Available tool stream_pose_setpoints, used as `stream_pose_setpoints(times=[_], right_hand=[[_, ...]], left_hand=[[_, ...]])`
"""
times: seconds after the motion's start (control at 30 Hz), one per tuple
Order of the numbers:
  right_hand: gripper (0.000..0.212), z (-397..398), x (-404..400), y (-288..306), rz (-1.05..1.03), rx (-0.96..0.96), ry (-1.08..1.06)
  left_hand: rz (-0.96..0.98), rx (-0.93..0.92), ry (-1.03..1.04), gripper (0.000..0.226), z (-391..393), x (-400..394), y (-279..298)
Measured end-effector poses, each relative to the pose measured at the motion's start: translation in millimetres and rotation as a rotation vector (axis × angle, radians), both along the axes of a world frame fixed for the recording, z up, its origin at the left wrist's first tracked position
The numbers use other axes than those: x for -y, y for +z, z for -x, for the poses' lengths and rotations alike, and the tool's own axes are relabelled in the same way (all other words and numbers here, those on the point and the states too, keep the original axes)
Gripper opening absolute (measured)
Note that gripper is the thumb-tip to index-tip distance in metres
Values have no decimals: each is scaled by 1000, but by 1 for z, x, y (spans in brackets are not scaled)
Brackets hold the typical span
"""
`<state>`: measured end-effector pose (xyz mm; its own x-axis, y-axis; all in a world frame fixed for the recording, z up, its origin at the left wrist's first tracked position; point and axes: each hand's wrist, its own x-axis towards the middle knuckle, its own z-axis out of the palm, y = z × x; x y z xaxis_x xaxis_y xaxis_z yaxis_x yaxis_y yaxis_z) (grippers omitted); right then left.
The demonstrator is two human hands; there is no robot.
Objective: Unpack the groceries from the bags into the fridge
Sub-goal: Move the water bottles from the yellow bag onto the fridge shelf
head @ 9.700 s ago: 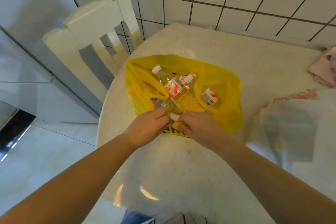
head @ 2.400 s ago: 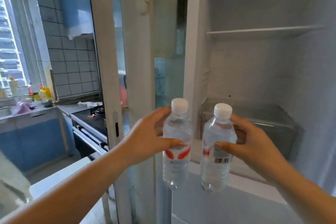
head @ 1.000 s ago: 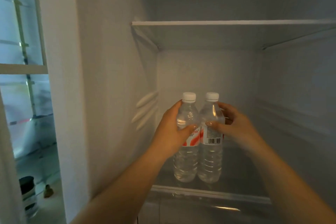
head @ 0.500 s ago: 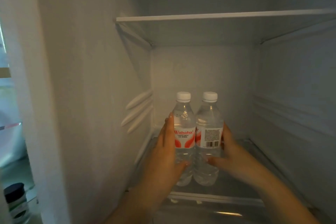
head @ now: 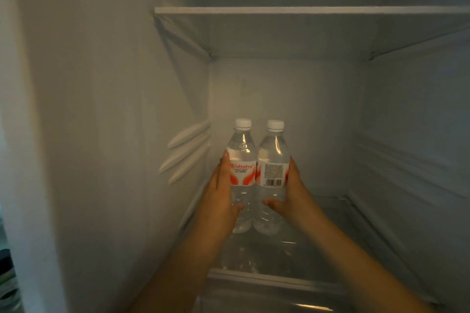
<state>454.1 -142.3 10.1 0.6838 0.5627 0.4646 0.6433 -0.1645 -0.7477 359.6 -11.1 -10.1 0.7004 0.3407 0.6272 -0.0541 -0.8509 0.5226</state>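
Two clear water bottles stand upright and touching, side by side, on the glass shelf (head: pixel 318 256) inside the fridge (head: pixel 101 134); the left bottle (head: pixel 242 160) shows a white label with red print, the right bottle (head: pixel 274 157) shows a barcode and a block of print too small to read; both carry white caps.

The left hand (head: pixel 220 201) lies along the outer side of the left bottle, its fingers straight up the label and its thumb across the lower front; the right hand (head: pixel 292 198) mirrors it on the right bottle, with the thumb across the lower body; whether the fingers behind wrap round is hidden by the bottles themselves, so how firm the hold is cannot be told; the hands are apart, with both bottles pressed between them.

The bottle bases look to rest on the shelf, though the glass throws a reflection beneath them that blurs the line of contact; both forearms run out of the frame at the bottom.

The interior is dim and pale grey; an upper shelf (head: pixel 305 10) spans the compartment overhead, its right end cut off by the frame; three moulded ribs (head: pixel 187 150) stand out on the left wall; fainter ridges run along the right wall; at the far left edge a sliver of the room beyond shows only dark, blurred shapes.
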Motion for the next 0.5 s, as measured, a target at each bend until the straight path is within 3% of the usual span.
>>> stream_pose_setpoints(times=[0.13,0.27,0.37,0.5], right_hand=[[87,-25,-23,-4,-21,15,0],[83,-39,-43,-4,-37,36,-7],[85,-51,-57,-5,-30,23,-22],[93,-69,-75,-10,10,29,-61]], left_hand=[[-89,66,90,80,-35,-31,-13],[71,61,63,72,-54,-38,-14],[174,110,117,53,-65,-43,-11],[134,73,129,80,-68,-47,-13]])
